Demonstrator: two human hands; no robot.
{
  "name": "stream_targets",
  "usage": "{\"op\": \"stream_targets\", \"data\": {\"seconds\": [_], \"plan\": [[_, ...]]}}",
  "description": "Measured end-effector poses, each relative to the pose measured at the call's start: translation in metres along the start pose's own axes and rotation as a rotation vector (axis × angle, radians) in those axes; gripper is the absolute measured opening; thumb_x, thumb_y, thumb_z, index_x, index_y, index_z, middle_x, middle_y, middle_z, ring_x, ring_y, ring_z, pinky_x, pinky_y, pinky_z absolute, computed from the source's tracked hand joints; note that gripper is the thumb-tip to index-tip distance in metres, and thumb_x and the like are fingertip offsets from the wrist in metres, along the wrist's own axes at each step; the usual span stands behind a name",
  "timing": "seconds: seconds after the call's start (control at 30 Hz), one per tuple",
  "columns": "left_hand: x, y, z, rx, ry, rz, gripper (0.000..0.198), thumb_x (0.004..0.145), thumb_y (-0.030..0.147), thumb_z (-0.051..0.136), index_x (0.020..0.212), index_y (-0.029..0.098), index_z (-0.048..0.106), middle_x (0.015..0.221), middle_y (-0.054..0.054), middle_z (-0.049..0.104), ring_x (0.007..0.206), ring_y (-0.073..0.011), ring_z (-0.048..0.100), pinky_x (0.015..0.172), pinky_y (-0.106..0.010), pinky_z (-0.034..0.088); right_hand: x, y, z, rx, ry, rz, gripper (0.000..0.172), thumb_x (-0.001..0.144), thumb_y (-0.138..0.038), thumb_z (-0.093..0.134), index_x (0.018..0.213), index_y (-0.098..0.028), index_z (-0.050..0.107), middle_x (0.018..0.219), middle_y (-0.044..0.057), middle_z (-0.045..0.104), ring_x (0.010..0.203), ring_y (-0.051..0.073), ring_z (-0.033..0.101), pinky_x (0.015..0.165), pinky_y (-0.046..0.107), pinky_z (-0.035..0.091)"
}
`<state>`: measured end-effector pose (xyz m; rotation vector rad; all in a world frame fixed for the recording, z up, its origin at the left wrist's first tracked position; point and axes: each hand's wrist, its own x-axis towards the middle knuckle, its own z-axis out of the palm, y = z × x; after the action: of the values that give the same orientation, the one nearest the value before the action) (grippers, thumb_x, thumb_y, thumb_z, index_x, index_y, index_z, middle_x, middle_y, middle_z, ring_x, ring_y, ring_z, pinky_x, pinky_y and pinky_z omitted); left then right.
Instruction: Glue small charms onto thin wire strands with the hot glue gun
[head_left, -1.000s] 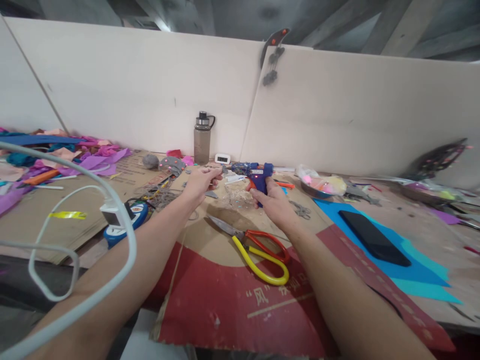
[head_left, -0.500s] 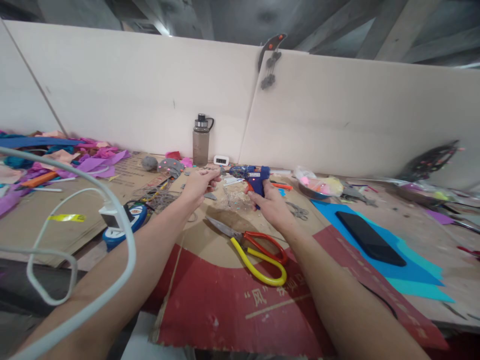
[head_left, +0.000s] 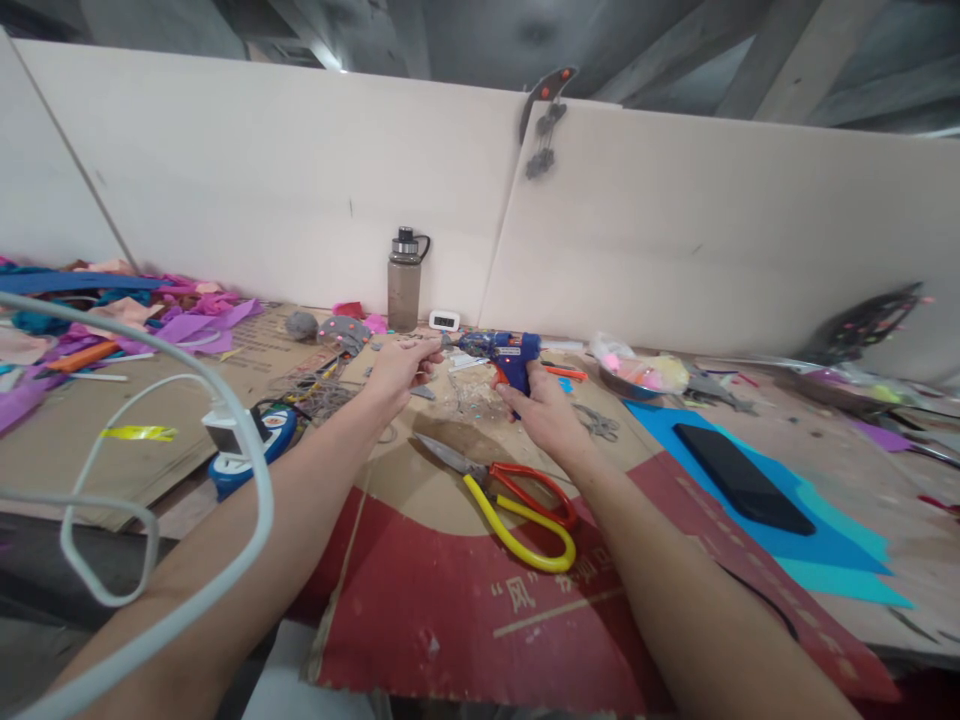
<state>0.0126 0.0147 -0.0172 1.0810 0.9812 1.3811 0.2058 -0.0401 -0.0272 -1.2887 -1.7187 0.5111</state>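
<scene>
My right hand (head_left: 541, 405) is wrapped round the handle of a blue hot glue gun (head_left: 511, 352), whose nozzle points left. My left hand (head_left: 405, 368) pinches a small grey piece (head_left: 447, 341) right at the nozzle; its exact shape is too small to make out. Whether nozzle and piece touch, I cannot tell. Below both hands, scissors (head_left: 480, 478) with one red and one yellow handle lie partly spread on the red and tan cardboard (head_left: 420, 590).
A bottle (head_left: 404, 285) and small digital clock (head_left: 444, 320) stand by the white partition. At right, a black phone (head_left: 739, 475) rests on blue sheets. A white cable (head_left: 262, 480) loops across the left, near a blue power strip (head_left: 259, 450). Felt scraps (head_left: 187, 325) pile up far left.
The whole view has shifted very slightly. Both hands, the glue gun and the grey piece keep practically the same positions.
</scene>
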Motion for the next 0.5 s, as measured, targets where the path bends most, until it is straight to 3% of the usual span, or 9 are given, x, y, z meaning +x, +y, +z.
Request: {"op": "stream_targets", "data": {"seconds": [0.27, 0.5], "plan": [[-0.0018, 0.0022, 0.0000, 0.007, 0.017, -0.016, 0.026, 0.059, 0.031, 0.078, 0.064, 0.012, 0.061, 0.060, -0.001, 0.060, 0.046, -0.0036, 0.044, 0.042, -0.017, 0.031, -0.0009, -0.0020, -0.0015, -0.006, 0.012, -0.005, 0.017, 0.080, -0.032, 0.051, 0.093, -0.021, 0.050, 0.075, 0.000, 0.057, 0.066, 0.017, 0.051, 0.063, 0.029, 0.042], [-0.0030, 0.0028, 0.0020, 0.010, 0.010, -0.009, 0.023, 0.061, 0.029, 0.076, 0.064, 0.012, 0.061, 0.061, -0.002, 0.060, 0.046, -0.0041, 0.044, 0.043, -0.017, 0.033, 0.0012, 0.0021, 0.0005, -0.019, 0.007, -0.025, 0.020, 0.080, -0.031, 0.050, 0.096, -0.020, 0.050, 0.086, 0.003, 0.060, 0.077, 0.019, 0.054, 0.074, 0.032, 0.042]]}}
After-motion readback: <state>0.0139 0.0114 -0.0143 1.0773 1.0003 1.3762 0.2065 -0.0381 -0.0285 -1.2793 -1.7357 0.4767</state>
